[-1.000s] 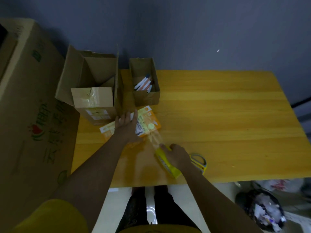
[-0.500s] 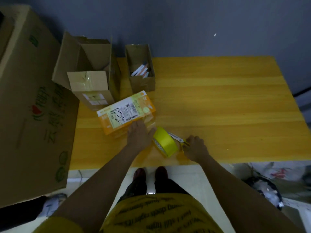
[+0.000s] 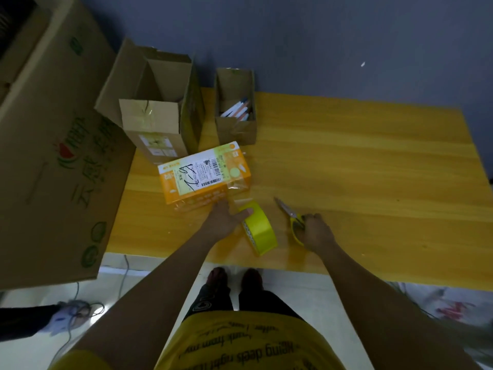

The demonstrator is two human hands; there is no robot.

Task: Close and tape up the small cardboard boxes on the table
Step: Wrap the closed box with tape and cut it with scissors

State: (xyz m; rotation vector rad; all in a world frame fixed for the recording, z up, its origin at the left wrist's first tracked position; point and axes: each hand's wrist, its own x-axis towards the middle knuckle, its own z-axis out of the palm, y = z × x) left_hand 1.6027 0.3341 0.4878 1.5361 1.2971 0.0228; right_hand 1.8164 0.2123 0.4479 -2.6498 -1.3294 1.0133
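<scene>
Nearest me, my right hand (image 3: 316, 231) curls around the yellow handles of the steel scissors (image 3: 290, 216) on the wooden table (image 3: 373, 169). My left hand (image 3: 221, 220) lies fingers outstretched, thumb touching the upright yellow tape roll (image 3: 260, 228). Just beyond sits the closed orange labelled cardboard box (image 3: 205, 173), clear tape trailing. Farther back stand a narrow open brown box (image 3: 236, 113) holding pens and a larger open carton (image 3: 157, 110); open tabletop spreads right.

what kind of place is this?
Probably an informal home or small-shop packing spot: a wooden table against a bare wall, a labelled parcel box, a tape roll, and a big printed carton alongside.
</scene>
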